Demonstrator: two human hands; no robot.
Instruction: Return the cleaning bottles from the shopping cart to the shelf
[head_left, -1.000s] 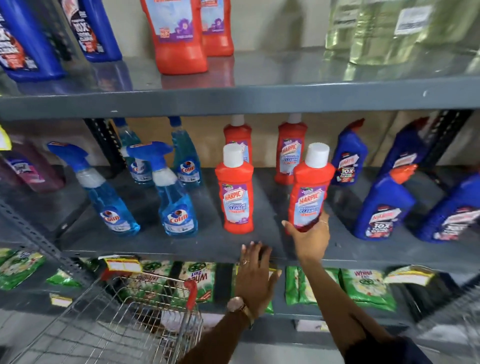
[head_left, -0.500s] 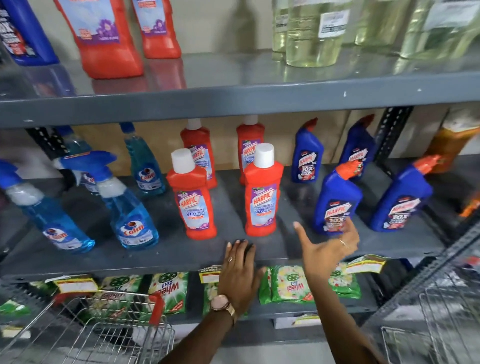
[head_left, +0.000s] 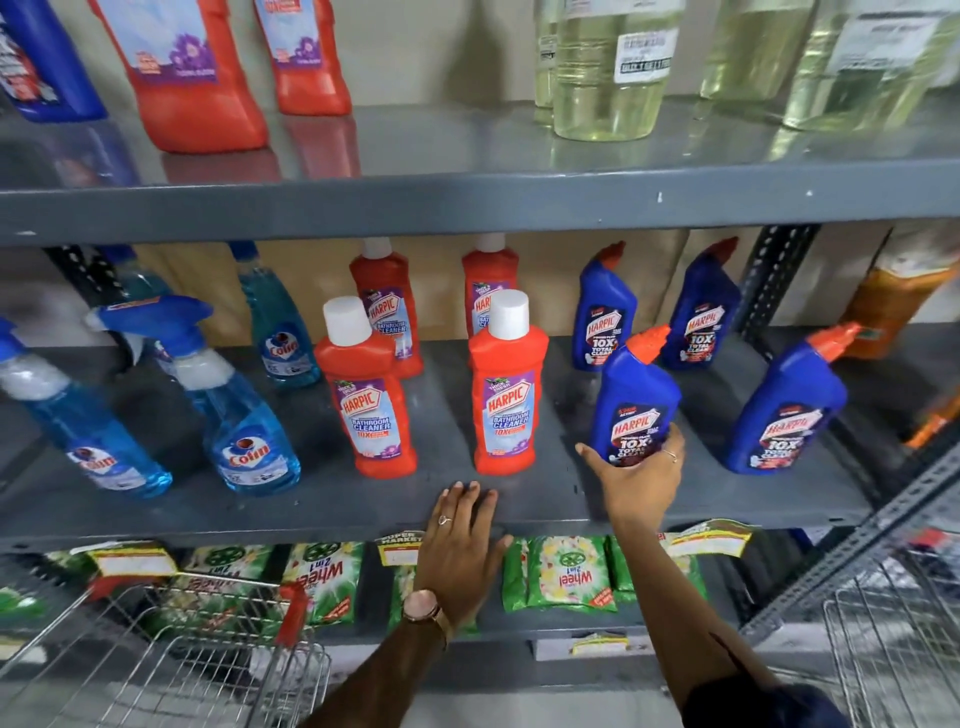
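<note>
My right hand (head_left: 641, 480) grips the base of a blue Harpic bottle with a red cap (head_left: 635, 400), which stands on the grey middle shelf (head_left: 363, 506). My left hand (head_left: 462, 545) lies flat on that shelf's front edge, fingers spread, holding nothing. Two red Harpic bathroom cleaner bottles (head_left: 506, 395) (head_left: 366, 400) stand in the front row left of my right hand, with two more behind them. Another blue Harpic bottle (head_left: 787, 410) stands to the right. The wire shopping cart (head_left: 171, 660) with red corners is at the lower left; I see no bottle in it.
Blue Colin spray bottles (head_left: 234, 415) line the left of the middle shelf. The top shelf (head_left: 467, 197) carries red, blue and clear bottles. Green Wheel detergent packs (head_left: 566, 571) lie on the lower shelf. A second wire basket (head_left: 893, 649) sits at the lower right.
My right hand let go of the red Harpic bottle, moved right and took hold of the blue Harpic bottle. The view shifted to the right. My left hand stayed on the shelf edge.
</note>
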